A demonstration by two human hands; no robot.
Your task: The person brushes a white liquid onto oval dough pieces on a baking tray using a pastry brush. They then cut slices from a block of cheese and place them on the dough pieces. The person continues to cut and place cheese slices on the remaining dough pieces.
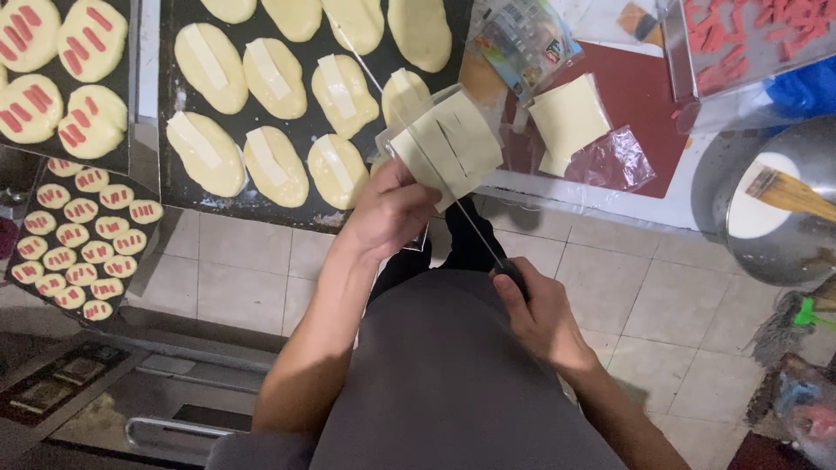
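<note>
**Thin blade near fingers, cheese held in mid-air**

The left hand [387, 209] pinches a pale yellow square cheese slice in clear wrapper [448, 144] above the edge of the black baking tray [300, 130] of oval dough pieces. The right hand [544, 318] is closed around the dark handle of a long thin knife [435, 170] that crosses the slice. A slip could nick the left fingers, or the cut strips could drop onto the tiled floor [252, 261].
</note>
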